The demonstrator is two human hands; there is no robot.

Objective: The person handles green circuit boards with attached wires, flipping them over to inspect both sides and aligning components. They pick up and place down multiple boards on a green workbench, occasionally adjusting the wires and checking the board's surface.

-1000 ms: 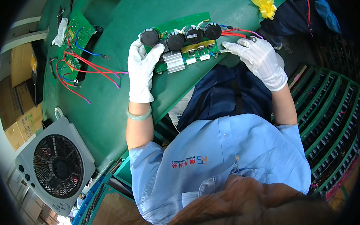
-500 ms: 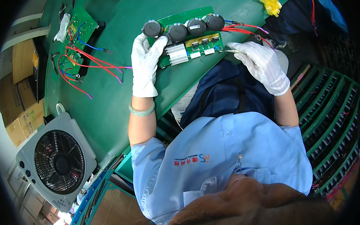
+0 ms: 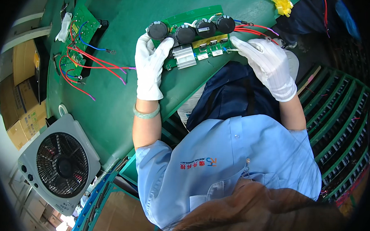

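Fingers of a white-gloved left hand (image 3: 150, 68) clamp the left end of a green rectangular circuit board (image 3: 201, 44) bearing four black cylindrical capacitors (image 3: 185, 34), the green tabletop (image 3: 106, 120) beneath it. At the board's right end, a white-gloved right hand (image 3: 271, 66), fingertips together, appears to pinch a thin pale metallic piece (image 3: 234, 50). Close work there seems in hand; the next move likely calls for steady support and fine aim.

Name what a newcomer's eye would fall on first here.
Four round black cylinders sit in a row on a green circuit board, top centre, between the gloved left hand and right hand. A grey fan stands lower left; a bright yellow bundle shows at top right.
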